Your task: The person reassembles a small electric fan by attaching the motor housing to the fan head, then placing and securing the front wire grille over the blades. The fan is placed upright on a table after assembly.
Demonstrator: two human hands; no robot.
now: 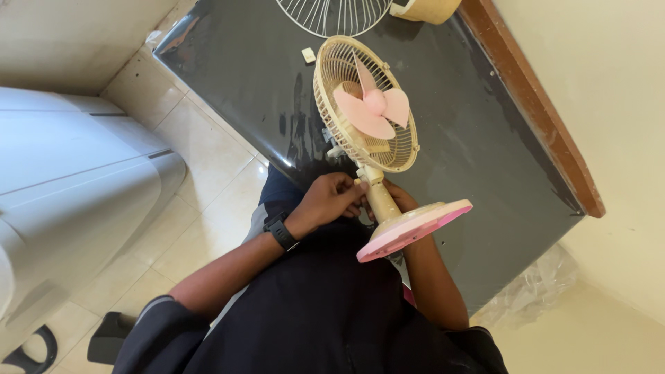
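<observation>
Gripping the cream neck of a small table fan (377, 142), the left hand (331, 201) curls its fingers around the stem just below the cage. The right hand (400, 197) sits behind the same stem, mostly hidden, so its grasp cannot be told for sure, though it touches the neck. The fan is tilted over the near edge of a dark table (485, 159), its pink base (413, 228) lifted toward the person and its pink blades (373, 107) showing inside the cream rear cage. A black wristband (280, 230) circles the left wrist. A loose white wire grille (334, 15) lies farther back on the table, beside a small white piece (308, 55).
</observation>
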